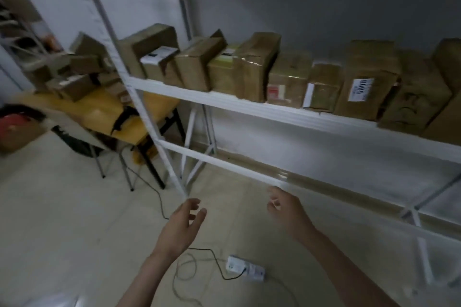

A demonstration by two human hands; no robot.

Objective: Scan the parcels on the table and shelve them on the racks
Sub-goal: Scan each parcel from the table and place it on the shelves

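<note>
hands: left hand [183, 222] and right hand [287, 209] both loose, empty
next parcels [72, 82]: far left on table [149, 107]
nearer: left hand

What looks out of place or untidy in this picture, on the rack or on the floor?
A white power strip and its loose cables lie on the floor where the person stands, which may be a trip risk. On the rack shelf, several parcels lean askew. Both hands are empty.
</note>
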